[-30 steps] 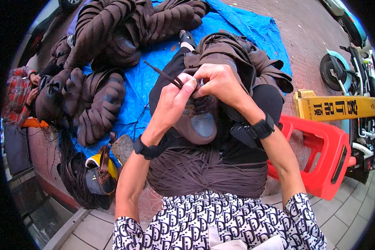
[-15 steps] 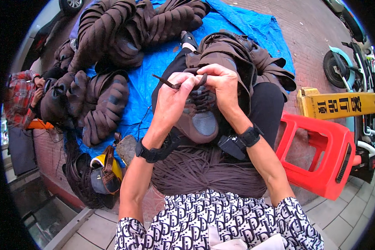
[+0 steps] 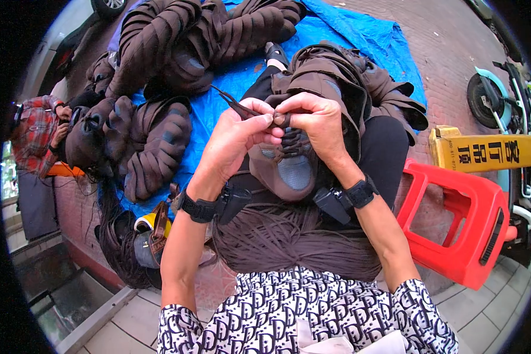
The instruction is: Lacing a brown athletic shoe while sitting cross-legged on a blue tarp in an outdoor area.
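A dark brown shoe upper (image 3: 293,175) with a grey mesh toe lies over my lap, its front toward me. Dark laces cross its middle. Just above them, my left hand (image 3: 240,134) pinches a dark shoelace (image 3: 235,105), with loose ends sticking out past its fingers to the left. Close against it, my right hand (image 3: 317,121) pinches the lace by the top of the upper. The fingertips of both hands nearly meet, and they partly hide the lace between them. A large bundle of dark laces (image 3: 295,239) rests across my lap.
Stacked shoe uppers (image 3: 159,47) lie on a blue tarp (image 3: 351,26), with more uppers (image 3: 389,94) beyond my knees. A red plastic stool (image 3: 454,218) and a yellow sign (image 3: 489,150) stand at right. At far left a person in a plaid shirt (image 3: 38,133) handles uppers.
My left hand has turned, with its fingers more spread, and the lace ends now point up and left from it. My right hand stays close to the upper. The view has shifted slightly.
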Demonstrator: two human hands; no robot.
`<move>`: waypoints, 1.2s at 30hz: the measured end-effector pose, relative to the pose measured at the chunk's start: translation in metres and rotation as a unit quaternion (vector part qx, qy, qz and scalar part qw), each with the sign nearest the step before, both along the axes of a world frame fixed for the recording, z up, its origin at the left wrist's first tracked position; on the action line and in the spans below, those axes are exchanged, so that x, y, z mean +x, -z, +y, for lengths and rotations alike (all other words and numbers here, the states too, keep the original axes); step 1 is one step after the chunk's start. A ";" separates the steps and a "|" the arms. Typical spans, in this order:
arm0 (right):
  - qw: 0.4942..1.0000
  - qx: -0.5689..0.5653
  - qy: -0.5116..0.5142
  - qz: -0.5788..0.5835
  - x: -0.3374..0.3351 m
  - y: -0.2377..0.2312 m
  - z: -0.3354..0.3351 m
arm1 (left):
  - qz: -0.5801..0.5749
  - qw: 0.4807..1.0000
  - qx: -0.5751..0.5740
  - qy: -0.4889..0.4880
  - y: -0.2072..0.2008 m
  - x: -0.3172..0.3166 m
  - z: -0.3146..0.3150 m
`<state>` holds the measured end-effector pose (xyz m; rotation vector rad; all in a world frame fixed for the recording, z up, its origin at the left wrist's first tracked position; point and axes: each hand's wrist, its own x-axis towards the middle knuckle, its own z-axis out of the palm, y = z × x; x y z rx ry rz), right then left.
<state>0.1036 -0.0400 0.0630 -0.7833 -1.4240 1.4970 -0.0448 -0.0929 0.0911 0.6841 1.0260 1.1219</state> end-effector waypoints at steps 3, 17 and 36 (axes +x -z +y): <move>0.996 0.075 -0.016 -0.035 0.000 -0.001 0.001 | 0.037 0.999 -0.008 0.001 0.002 0.000 0.002; 0.728 0.559 0.134 -0.372 0.006 -0.003 -0.001 | 0.101 0.994 -0.037 -0.035 0.001 0.025 0.010; 0.972 0.076 0.111 -0.195 0.134 -0.031 0.050 | 0.506 0.862 0.010 0.007 0.051 0.003 -0.024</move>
